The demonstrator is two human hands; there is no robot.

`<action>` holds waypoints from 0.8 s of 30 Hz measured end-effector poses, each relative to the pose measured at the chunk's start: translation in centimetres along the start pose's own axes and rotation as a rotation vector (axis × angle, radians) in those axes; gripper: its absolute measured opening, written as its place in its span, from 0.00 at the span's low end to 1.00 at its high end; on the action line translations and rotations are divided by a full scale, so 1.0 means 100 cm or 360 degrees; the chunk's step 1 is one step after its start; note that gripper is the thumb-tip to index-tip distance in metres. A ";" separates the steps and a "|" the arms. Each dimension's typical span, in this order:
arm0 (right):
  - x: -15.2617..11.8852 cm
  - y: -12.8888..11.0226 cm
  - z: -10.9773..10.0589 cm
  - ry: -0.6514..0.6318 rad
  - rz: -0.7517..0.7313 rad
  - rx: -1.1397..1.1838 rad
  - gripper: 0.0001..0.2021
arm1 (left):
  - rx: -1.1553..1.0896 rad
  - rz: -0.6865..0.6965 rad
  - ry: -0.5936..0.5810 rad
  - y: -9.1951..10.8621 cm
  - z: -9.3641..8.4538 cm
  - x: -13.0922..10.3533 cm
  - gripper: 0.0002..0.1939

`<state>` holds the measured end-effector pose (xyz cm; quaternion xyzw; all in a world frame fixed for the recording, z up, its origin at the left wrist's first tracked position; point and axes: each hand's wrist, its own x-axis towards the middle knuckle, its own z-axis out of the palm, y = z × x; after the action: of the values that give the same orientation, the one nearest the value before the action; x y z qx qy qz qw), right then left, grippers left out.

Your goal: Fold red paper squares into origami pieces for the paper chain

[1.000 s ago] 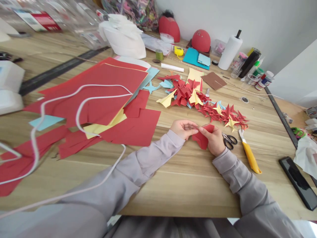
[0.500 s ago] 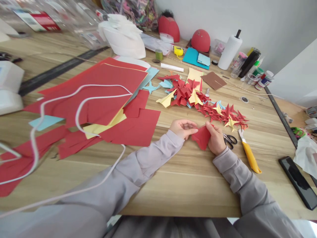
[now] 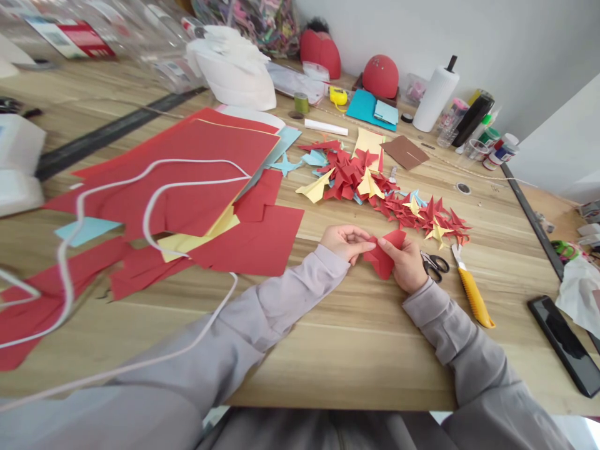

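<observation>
Left hand [image 3: 347, 244] is pinching a small folded red paper piece [image 3: 383, 267], right hand [image 3: 409, 265] is gripping its other side, both curled nearly closed.

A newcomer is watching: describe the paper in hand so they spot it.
On the table, find the big red sheets at left. Right of them, the left hand and right hand hold the folded red paper. Unlike the pile beyond, it is held.

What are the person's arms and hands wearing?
Both arms are in long, loose, wrinkly sleeves of pale greyish purple: the left sleeve and the right sleeve match, with no pictures showing. The left hand and right hand have no gloves.
</observation>
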<state>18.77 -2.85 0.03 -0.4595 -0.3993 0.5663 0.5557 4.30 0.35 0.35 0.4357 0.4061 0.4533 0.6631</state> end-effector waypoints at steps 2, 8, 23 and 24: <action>0.000 0.000 0.000 0.0012 -0.0004 -0.0018 0.10 | -0.0005 -0.0021 0.0003 0.001 0.000 -0.001 0.21; 0.000 -0.004 0.005 0.0098 -0.0022 0.0085 0.11 | -0.0032 0.0066 -0.0015 -0.004 0.001 0.001 0.21; 0.002 0.002 0.000 -0.0106 -0.0094 -0.0090 0.10 | -0.0156 0.0028 0.0056 0.002 0.000 0.001 0.22; 0.002 0.001 0.000 -0.0100 -0.0084 -0.0083 0.10 | -0.0155 0.0025 0.0056 0.001 -0.001 0.002 0.23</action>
<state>18.75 -2.68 -0.13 -0.4451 -0.4432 0.5549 0.5454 4.26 0.58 0.40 0.3982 0.3916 0.4853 0.6727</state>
